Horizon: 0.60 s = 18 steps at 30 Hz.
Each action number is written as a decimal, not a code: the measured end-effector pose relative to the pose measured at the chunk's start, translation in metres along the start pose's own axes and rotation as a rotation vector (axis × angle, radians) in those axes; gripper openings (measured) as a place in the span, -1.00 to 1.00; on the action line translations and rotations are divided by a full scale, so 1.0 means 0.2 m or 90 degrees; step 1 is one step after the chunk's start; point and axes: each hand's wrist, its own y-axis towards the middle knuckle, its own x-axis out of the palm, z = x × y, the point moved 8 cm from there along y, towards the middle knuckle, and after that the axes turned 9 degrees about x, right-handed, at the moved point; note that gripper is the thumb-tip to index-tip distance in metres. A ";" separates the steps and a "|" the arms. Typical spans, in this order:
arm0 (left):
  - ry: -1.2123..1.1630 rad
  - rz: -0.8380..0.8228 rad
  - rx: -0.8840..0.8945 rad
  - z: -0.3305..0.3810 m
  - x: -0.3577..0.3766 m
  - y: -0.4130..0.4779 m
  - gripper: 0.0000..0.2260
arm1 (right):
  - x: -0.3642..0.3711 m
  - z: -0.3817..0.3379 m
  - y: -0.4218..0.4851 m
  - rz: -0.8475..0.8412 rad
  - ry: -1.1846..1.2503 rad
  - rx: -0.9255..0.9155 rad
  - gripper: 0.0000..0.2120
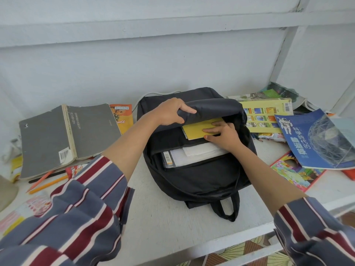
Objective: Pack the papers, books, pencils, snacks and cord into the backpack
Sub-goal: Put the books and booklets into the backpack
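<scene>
Beneath the backpack flap (213,109), a yellow book (196,129) is pressed by the flat right hand (223,135). Flap gripped by left hand (171,114).

left grip (171,112) curled round backpack flap (211,108), right grip (222,134) pressing flat, fingers (211,130) straight, both forearms extended forward
</scene>
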 end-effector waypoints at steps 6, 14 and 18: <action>0.004 0.002 0.001 0.01 0.00 0.00 -0.56 | 0.00 0.00 0.01 -0.005 -0.021 -0.005 -0.70; -0.014 -0.148 0.020 0.07 0.12 -0.06 -0.64 | -0.21 -0.28 -0.22 -0.396 -0.019 -0.088 -0.77; -0.093 -0.242 -0.014 0.06 0.19 -0.12 -0.65 | -0.42 -0.57 -0.35 -0.455 0.132 -0.187 -0.67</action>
